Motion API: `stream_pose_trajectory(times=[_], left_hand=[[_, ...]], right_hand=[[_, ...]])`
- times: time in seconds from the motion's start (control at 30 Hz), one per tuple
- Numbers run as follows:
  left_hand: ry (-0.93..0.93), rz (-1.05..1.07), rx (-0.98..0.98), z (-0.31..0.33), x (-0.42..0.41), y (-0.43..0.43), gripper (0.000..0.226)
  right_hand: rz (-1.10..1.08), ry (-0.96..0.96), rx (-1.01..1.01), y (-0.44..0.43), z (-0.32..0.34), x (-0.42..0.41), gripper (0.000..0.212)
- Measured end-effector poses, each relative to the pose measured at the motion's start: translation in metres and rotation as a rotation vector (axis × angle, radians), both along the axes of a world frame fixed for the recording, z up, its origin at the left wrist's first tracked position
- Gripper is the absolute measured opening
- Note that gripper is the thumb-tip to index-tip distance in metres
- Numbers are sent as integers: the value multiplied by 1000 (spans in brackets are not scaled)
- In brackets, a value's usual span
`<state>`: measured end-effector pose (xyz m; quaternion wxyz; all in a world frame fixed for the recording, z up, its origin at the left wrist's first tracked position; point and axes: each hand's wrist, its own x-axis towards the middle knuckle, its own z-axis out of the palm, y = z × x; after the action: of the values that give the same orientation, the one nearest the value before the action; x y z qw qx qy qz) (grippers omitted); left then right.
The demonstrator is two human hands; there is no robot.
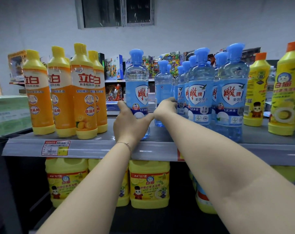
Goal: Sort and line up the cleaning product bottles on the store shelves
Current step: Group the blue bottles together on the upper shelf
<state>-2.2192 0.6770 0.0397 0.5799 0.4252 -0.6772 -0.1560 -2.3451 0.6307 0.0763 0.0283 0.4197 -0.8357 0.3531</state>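
Grey store shelf (85, 146), top tier: front blue-capped bottle (136, 78) is gripped low by left hand (128, 124) fingers (122, 105), rear blue-capped bottle (162, 81) clasped by right hand (165, 107).

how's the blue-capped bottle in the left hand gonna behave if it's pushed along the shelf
The blue-capped bottle looks full, so probably heavy for its size. Tall and narrow, it may tip if pushed high; the left hand grips it low. Smooth plastic likely slides easily.
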Motion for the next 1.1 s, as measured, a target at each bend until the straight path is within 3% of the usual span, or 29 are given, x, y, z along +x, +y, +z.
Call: stream_pose_trajectory(times=[0.13,0.3,0.43,0.67,0.83,0.97,1.1], left_hand=[[4,-2,19,0,0,2,62],[-1,5,30,-1,0,2,62],[-2,13,27,-2,0,2,63],[-12,16,32,-3,0,2,60],[-16,20,24,-3,-1,1,61],[-22,28,19,-3,-1,0,62],[-23,22,10,-3,0,1,63]], right_hand=[[-26,119,41,3,-1,2,69],[3,-106,-53,8,-3,-1,87],[52,-296,-208,7,-2,5,86],[-22,-219,-153,9,-4,-1,80],[66,-265,-208,2,-6,-3,76],[85,-187,-222,6,-7,-3,66],[109,-142,-171,6,-9,1,91]])
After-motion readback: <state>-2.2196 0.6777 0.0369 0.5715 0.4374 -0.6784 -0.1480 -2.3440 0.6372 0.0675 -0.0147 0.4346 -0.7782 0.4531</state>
